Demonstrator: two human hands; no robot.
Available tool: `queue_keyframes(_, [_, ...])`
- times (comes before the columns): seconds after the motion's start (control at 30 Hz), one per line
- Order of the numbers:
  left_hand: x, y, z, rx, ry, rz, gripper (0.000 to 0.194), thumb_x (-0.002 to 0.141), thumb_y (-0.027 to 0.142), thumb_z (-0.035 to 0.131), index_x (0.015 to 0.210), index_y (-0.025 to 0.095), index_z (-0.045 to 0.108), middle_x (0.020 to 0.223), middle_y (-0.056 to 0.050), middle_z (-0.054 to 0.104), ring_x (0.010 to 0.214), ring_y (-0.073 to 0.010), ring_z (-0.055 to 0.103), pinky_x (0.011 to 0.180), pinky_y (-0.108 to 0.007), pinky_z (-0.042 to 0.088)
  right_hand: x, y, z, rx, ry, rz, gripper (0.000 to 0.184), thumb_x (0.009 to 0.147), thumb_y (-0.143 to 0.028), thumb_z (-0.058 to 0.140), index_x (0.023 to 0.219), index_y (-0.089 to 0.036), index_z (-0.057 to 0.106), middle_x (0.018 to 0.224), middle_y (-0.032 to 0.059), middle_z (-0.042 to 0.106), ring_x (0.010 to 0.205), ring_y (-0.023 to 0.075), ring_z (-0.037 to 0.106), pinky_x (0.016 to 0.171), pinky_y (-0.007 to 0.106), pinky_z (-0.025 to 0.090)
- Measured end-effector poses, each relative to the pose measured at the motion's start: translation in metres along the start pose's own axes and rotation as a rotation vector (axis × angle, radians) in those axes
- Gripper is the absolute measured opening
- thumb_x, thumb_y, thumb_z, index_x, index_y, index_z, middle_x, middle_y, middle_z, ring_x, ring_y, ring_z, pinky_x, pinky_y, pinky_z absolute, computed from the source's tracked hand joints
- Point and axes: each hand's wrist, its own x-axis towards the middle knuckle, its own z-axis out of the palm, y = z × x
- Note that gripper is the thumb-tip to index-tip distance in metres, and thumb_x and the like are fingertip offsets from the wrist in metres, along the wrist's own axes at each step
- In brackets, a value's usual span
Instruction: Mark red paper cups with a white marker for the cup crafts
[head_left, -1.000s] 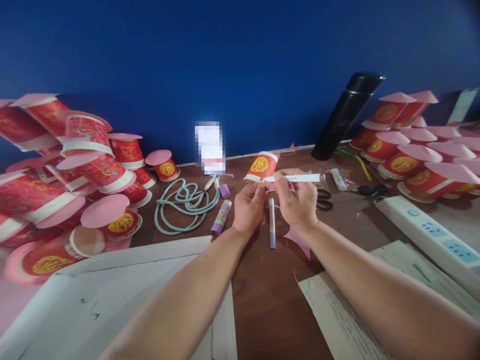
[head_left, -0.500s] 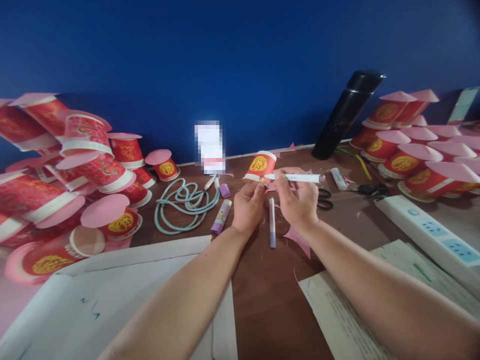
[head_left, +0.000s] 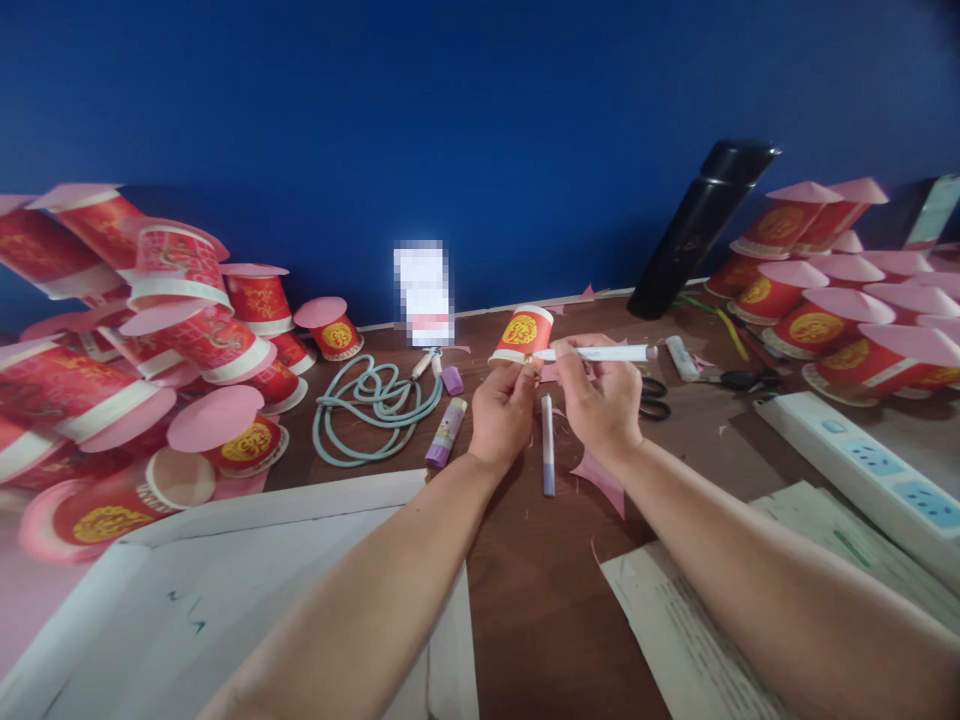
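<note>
My left hand (head_left: 504,410) is closed on the lower rim of a red paper cup (head_left: 523,334) with a gold emblem, which tilts on the table. Between the fingers of my right hand (head_left: 602,400) is a white marker pen (head_left: 611,353), held almost level. Its tip meets the cup's pale rim beside my left thumb; whether it touches the paper is too small to tell. Below the hands lies a pen cap-like white stick with a purple end (head_left: 548,450). A purple glue stick (head_left: 447,432) and its purple cap (head_left: 451,380) are left of my left hand.
Red cups with pink paper tops pile up at left (head_left: 180,265) and right (head_left: 814,325). A coiled cable (head_left: 360,440), black flask (head_left: 694,230), scissors (head_left: 654,410), power strip (head_left: 862,450), printed paper (head_left: 675,620) and white sheet (head_left: 300,560) surround the hands.
The whole view has shifted slightly, so things appear a little further right. Both hands keep their holds on the cup and the marker pen, with the pen tip still at the rim.
</note>
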Motion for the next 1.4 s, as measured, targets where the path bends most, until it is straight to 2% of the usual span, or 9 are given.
queue_keyframes(0.13, [0.0006,0.0019,-0.0001,0.023,0.006,-0.007,0.028,0.086,0.035,0.048,0.070,0.017,0.062,0.071,-0.002,0.060,0.072,-0.0129,0.053,0.071,-0.025,0.040,-0.0020,0.0002,-0.0008,-0.010,-0.027,0.028,0.014,0.084,-0.030,0.055,0.078,-0.019,0.062,0.066,-0.0012,0.066,0.060,0.0119,0.061,0.062,0.025,0.047])
queue_keyframes(0.37, [0.0012,0.0009,0.0004,0.014,0.015,-0.020,0.027,0.086,0.035,0.048,0.072,0.017,0.062,0.074,-0.002,0.061,0.073,-0.0134,0.054,0.072,-0.025,0.041,-0.0033,0.0009,0.0008,-0.042,0.024,-0.034,0.013,0.084,-0.031,0.056,0.084,-0.019,0.062,0.079,0.0013,0.068,0.070,0.0130,0.062,0.067,0.026,0.047])
queue_keyframes(0.53, [0.0004,0.0008,0.0009,0.038,0.017,-0.001,0.026,0.087,0.034,0.047,0.074,0.017,0.062,0.076,-0.002,0.063,0.076,-0.0135,0.055,0.074,-0.025,0.042,-0.0014,0.0014,-0.0001,-0.030,-0.034,0.012,0.013,0.085,-0.029,0.055,0.080,-0.019,0.062,0.070,-0.0004,0.066,0.065,0.0129,0.062,0.067,0.026,0.047])
queue_keyframes(0.67, [0.0005,0.0021,0.0005,0.034,0.024,-0.008,0.026,0.087,0.034,0.047,0.075,0.017,0.063,0.078,-0.003,0.064,0.077,-0.0136,0.056,0.075,-0.025,0.042,-0.0026,0.0013,-0.0002,-0.053,-0.002,-0.009,0.012,0.083,-0.029,0.056,0.083,-0.019,0.063,0.069,-0.0003,0.066,0.068,0.0143,0.062,0.068,0.027,0.047])
queue_keyframes(0.83, [0.0006,0.0036,-0.0002,0.052,0.027,-0.018,0.028,0.087,0.034,0.047,0.070,0.017,0.059,0.073,-0.002,0.061,0.072,-0.0128,0.053,0.071,-0.024,0.041,-0.0037,0.0008,0.0005,-0.036,-0.027,-0.014,0.014,0.085,-0.030,0.054,0.080,-0.020,0.062,0.069,-0.0005,0.066,0.068,0.0142,0.062,0.069,0.027,0.048])
queue_keyframes(0.97, [0.0006,0.0051,-0.0005,0.044,0.021,-0.019,0.026,0.087,0.033,0.046,0.072,0.017,0.060,0.074,-0.002,0.061,0.074,-0.0131,0.054,0.073,-0.024,0.041,-0.0036,0.0008,0.0012,-0.046,0.030,-0.055,0.013,0.084,-0.031,0.054,0.083,-0.020,0.061,0.078,0.0018,0.068,0.071,0.0152,0.063,0.070,0.029,0.048])
queue_keyframes(1.1, [0.0007,0.0039,-0.0006,0.054,0.023,-0.029,0.028,0.087,0.035,0.046,0.069,0.017,0.059,0.072,-0.001,0.060,0.072,-0.0128,0.052,0.071,-0.024,0.040,-0.0044,0.0014,0.0017,-0.036,-0.005,-0.049,0.015,0.085,-0.031,0.054,0.078,-0.020,0.061,0.074,0.0012,0.067,0.069,0.0147,0.062,0.069,0.028,0.048])
queue_keyframes(1.27, [0.0019,0.0023,-0.0010,0.022,0.024,-0.012,0.028,0.088,0.034,0.045,0.070,0.017,0.058,0.073,-0.001,0.060,0.073,-0.0129,0.053,0.071,-0.024,0.040,-0.0060,0.0018,0.0007,-0.028,-0.012,-0.051,0.014,0.084,-0.033,0.056,0.085,-0.020,0.061,0.078,0.0010,0.068,0.070,0.0146,0.063,0.069,0.028,0.048])
queue_keyframes(1.4, [0.0032,0.0039,-0.0019,0.033,0.011,0.008,0.027,0.088,0.032,0.044,0.069,0.017,0.056,0.071,-0.001,0.058,0.071,-0.0123,0.052,0.070,-0.023,0.039,-0.0054,0.0021,-0.0011,0.003,-0.049,-0.036,0.014,0.084,-0.031,0.056,0.084,-0.019,0.062,0.074,0.0003,0.068,0.066,0.0139,0.062,0.066,0.027,0.047])
